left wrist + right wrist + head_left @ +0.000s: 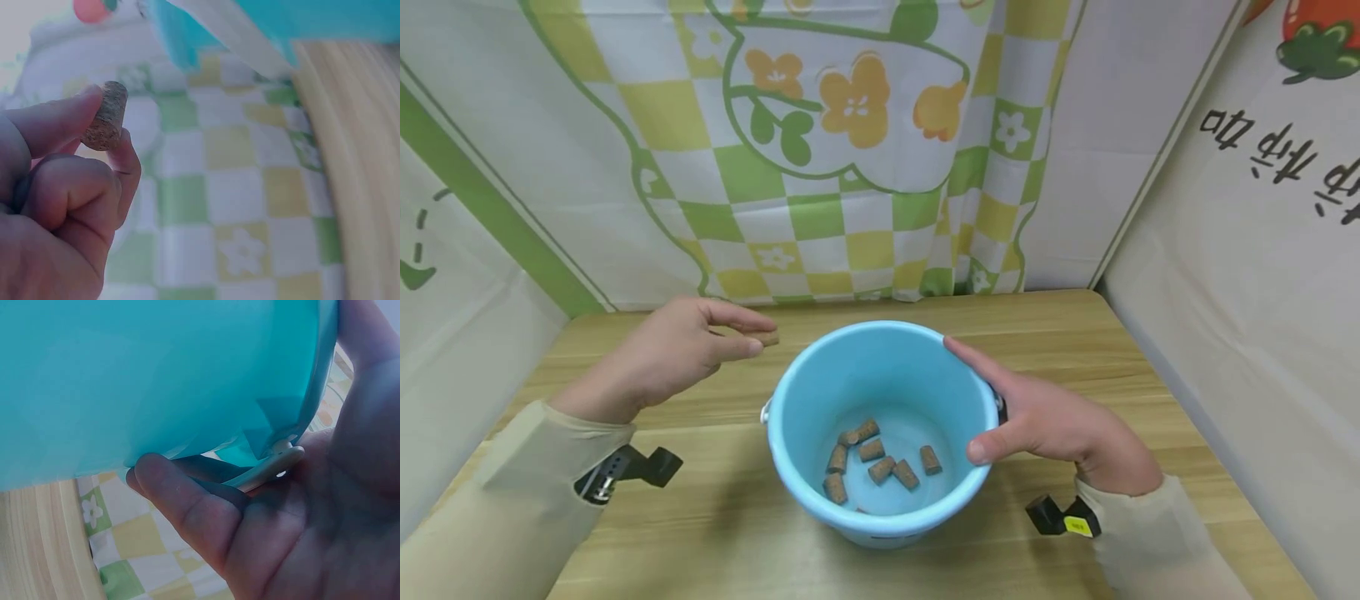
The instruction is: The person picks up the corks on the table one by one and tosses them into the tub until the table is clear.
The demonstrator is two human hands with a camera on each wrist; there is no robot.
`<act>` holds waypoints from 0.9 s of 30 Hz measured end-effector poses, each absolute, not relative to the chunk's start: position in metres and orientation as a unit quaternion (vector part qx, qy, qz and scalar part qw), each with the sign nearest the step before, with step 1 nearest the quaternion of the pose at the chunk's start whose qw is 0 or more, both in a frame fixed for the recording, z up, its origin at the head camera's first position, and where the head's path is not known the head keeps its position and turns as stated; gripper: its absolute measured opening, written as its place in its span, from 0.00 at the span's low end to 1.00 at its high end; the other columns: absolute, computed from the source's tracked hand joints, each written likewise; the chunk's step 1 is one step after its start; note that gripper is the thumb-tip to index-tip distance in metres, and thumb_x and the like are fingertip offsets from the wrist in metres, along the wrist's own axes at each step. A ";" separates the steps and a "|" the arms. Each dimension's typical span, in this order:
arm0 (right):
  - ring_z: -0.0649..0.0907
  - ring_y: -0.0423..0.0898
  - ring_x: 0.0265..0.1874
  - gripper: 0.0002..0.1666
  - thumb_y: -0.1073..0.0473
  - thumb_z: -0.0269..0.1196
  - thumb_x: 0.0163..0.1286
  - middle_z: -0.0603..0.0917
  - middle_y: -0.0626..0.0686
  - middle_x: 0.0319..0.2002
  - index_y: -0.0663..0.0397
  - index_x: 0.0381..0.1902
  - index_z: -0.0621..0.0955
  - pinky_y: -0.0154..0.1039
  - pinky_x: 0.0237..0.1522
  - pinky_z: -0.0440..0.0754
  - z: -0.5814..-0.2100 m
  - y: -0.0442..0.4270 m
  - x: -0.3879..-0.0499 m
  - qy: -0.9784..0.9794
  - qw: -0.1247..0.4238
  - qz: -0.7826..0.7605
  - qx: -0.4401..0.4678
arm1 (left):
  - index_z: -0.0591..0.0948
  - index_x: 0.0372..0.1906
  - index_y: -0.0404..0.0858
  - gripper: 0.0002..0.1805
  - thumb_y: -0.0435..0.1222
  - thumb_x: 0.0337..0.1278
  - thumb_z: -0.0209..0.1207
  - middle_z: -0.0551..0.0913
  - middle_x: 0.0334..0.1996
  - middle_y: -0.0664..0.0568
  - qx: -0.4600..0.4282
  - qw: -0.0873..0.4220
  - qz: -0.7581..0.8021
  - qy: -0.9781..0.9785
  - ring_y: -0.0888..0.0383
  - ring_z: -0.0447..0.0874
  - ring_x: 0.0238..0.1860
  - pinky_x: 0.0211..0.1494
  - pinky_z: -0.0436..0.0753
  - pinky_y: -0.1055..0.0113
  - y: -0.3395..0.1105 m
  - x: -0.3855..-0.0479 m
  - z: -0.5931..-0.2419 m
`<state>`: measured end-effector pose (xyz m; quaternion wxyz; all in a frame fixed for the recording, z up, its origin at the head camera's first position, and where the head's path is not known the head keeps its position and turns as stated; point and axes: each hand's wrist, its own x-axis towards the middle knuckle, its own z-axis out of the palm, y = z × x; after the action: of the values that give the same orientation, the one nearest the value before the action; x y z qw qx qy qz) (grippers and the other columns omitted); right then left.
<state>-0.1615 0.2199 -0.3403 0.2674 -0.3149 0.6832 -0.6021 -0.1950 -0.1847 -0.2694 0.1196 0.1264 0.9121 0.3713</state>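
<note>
My left hand is raised left of a light blue bucket, pinching a cork between thumb and fingers. The left wrist view shows that brown, speckled cork close up. On the bucket's right side, my right hand grips the rim, its thumb over the edge. Seen from the right wrist, curled fingers lie against the outer wall by the handle's end. Several corks lie scattered on the bucket's floor; the near wall partly hides one at the bottom.
The bucket stands on a wood-grain table. Behind the table hangs a green, yellow and white checked curtain. Pale panels enclose both sides, the right wall bearing printed characters. Each wrist wears a small black mount.
</note>
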 end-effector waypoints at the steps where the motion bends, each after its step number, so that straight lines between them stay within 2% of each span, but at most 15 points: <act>1: 0.74 0.69 0.57 0.67 0.53 0.75 0.60 0.60 0.69 0.70 0.38 0.81 0.42 0.54 0.51 0.80 -0.340 0.220 -0.162 0.684 0.266 -0.600 -0.317 | 0.86 0.55 0.52 0.17 0.50 0.63 0.65 0.81 0.57 0.54 0.134 0.115 0.366 0.914 0.50 0.79 0.49 0.40 0.77 0.59 -0.180 -0.192 -0.264; 3: 0.74 0.69 0.57 0.66 0.53 0.75 0.60 0.60 0.69 0.69 0.38 0.81 0.42 0.54 0.52 0.79 -0.341 0.220 -0.162 0.688 0.264 -0.595 -0.322 | 0.86 0.53 0.54 0.16 0.49 0.62 0.66 0.82 0.56 0.55 0.149 0.110 0.362 0.914 0.52 0.80 0.41 0.34 0.76 0.60 -0.170 -0.184 -0.253; 5: 0.75 0.68 0.57 0.66 0.53 0.75 0.60 0.61 0.68 0.69 0.38 0.81 0.42 0.54 0.52 0.79 -0.341 0.221 -0.163 0.691 0.263 -0.590 -0.324 | 0.87 0.52 0.56 0.14 0.46 0.62 0.67 0.84 0.52 0.58 0.169 0.108 0.355 0.913 0.54 0.81 0.41 0.36 0.76 0.59 -0.158 -0.177 -0.245; 8: 0.75 0.68 0.57 0.67 0.52 0.75 0.59 0.61 0.68 0.69 0.37 0.81 0.43 0.55 0.52 0.79 -0.340 0.220 -0.164 0.693 0.265 -0.588 -0.321 | 0.87 0.52 0.53 0.13 0.41 0.63 0.66 0.86 0.48 0.59 0.201 0.115 0.360 0.904 0.54 0.83 0.38 0.31 0.75 0.61 -0.142 -0.167 -0.236; 9: 0.75 0.68 0.57 0.67 0.51 0.75 0.59 0.61 0.67 0.69 0.37 0.81 0.43 0.55 0.52 0.79 -0.340 0.220 -0.164 0.693 0.267 -0.589 -0.320 | 0.87 0.52 0.51 0.13 0.39 0.64 0.66 0.86 0.47 0.60 0.214 0.118 0.363 0.899 0.55 0.85 0.39 0.34 0.77 0.60 -0.138 -0.165 -0.234; 10: 0.74 0.68 0.57 0.67 0.51 0.75 0.59 0.61 0.67 0.69 0.37 0.81 0.43 0.55 0.53 0.79 -0.340 0.220 -0.164 0.692 0.267 -0.589 -0.319 | 0.87 0.52 0.49 0.13 0.37 0.64 0.65 0.87 0.46 0.60 0.228 0.121 0.364 0.895 0.55 0.85 0.44 0.40 0.79 0.59 -0.134 -0.163 -0.232; 13: 0.74 0.68 0.57 0.67 0.50 0.76 0.59 0.61 0.68 0.69 0.37 0.81 0.42 0.55 0.53 0.79 -0.340 0.219 -0.164 0.694 0.268 -0.588 -0.318 | 0.88 0.51 0.47 0.13 0.35 0.64 0.65 0.87 0.44 0.60 0.253 0.124 0.369 0.886 0.58 0.86 0.42 0.43 0.82 0.58 -0.123 -0.161 -0.227; 14: 0.75 0.68 0.57 0.67 0.50 0.76 0.59 0.62 0.68 0.69 0.37 0.81 0.42 0.55 0.52 0.79 -0.340 0.219 -0.164 0.695 0.268 -0.587 -0.317 | 0.88 0.51 0.47 0.13 0.34 0.63 0.65 0.87 0.43 0.60 0.260 0.120 0.368 0.885 0.59 0.87 0.43 0.48 0.81 0.56 -0.120 -0.161 -0.225; 19: 0.75 0.68 0.55 0.67 0.49 0.76 0.58 0.64 0.68 0.67 0.35 0.81 0.42 0.55 0.52 0.79 -0.340 0.220 -0.165 0.700 0.268 -0.583 -0.313 | 0.89 0.49 0.48 0.13 0.33 0.61 0.67 0.87 0.41 0.62 0.274 0.102 0.367 0.883 0.61 0.87 0.40 0.43 0.82 0.59 -0.108 -0.160 -0.217; 27: 0.75 0.69 0.55 0.67 0.49 0.75 0.59 0.65 0.69 0.66 0.35 0.81 0.42 0.56 0.52 0.79 -0.339 0.219 -0.166 0.695 0.273 -0.585 -0.317 | 0.89 0.48 0.51 0.13 0.35 0.59 0.69 0.87 0.40 0.68 0.296 0.090 0.340 0.888 0.61 0.81 0.44 0.42 0.78 0.59 -0.091 -0.161 -0.214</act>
<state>-0.1659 0.2186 -0.3389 0.2729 -0.3173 0.6950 -0.5846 -0.1610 -0.0908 -0.2136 0.0899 0.2960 0.8882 0.3397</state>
